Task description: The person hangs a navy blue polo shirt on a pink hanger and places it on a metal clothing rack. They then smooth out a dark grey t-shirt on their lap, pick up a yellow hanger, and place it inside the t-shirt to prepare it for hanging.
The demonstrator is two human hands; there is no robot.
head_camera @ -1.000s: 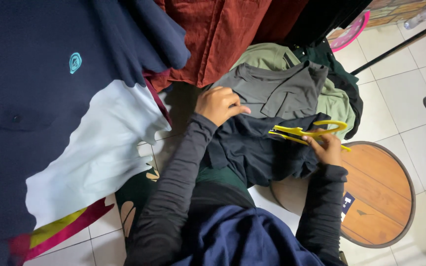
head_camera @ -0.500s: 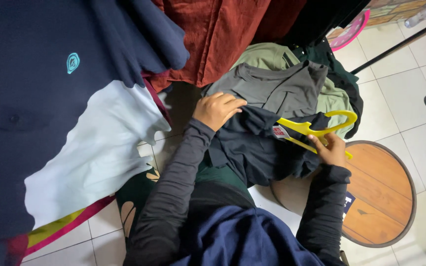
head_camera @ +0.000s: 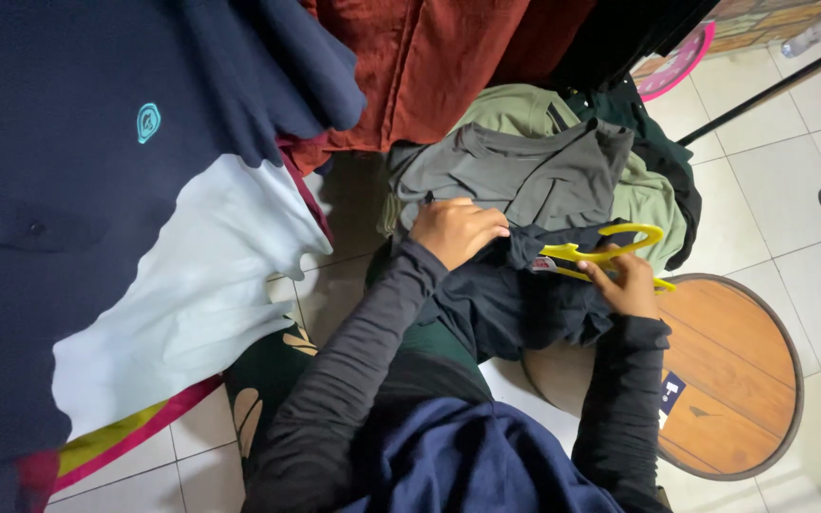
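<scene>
Your left hand [head_camera: 456,231] sits on the dark garment [head_camera: 515,304], your right hand [head_camera: 627,283] just beside it on the hanger [head_camera: 605,253]. Behind both lies the heap of shirts [head_camera: 534,171]. The round stool [head_camera: 729,380] stands right of your arms, the hanging shirt [head_camera: 97,190] far left.

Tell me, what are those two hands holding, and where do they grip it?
The right hand grips a yellow hanger by its lower bar. The left hand pinches the collar edge of the dark garment next to the hanger.
</scene>
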